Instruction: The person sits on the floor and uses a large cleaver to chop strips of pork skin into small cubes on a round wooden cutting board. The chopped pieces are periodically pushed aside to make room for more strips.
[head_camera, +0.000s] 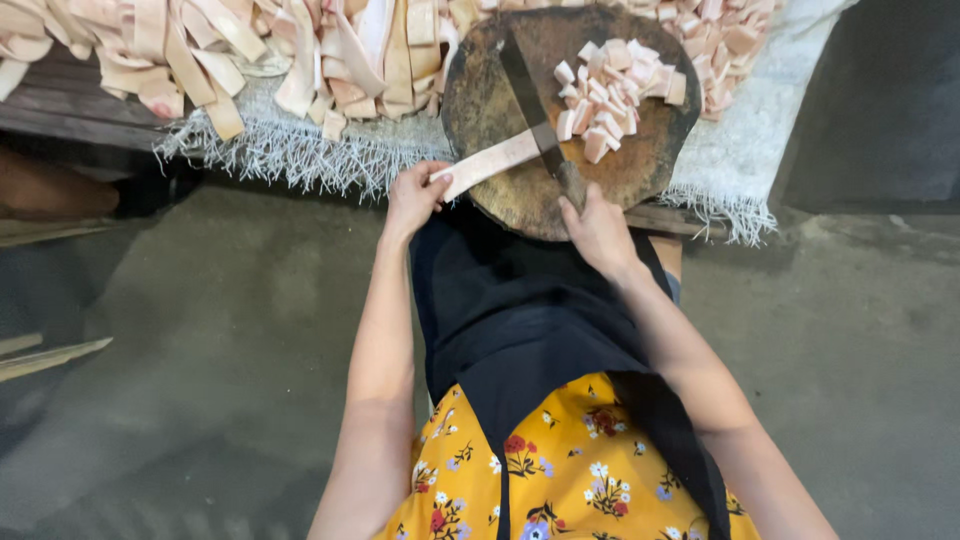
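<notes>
Right hand (598, 228) is closed around the handle of a cleaver (535, 110), at the near edge of the round board (500, 190). From that hand the blade runs up and to the left across the board, its long axis slanted towards the far edge. Left hand (415, 195) pinches the near end of a pale strip (492, 163) at the board's near-left rim, fingers curled on it. The strip lies left to right, rising slightly, and its far end meets the blade almost square, just beside the handle. Beyond the blade, on the right half of the board, sits a heap of cut cubes (615, 95). More uncut strips (300, 50) are piled along the table's far side on a fringed cloth (300, 150).
</notes>
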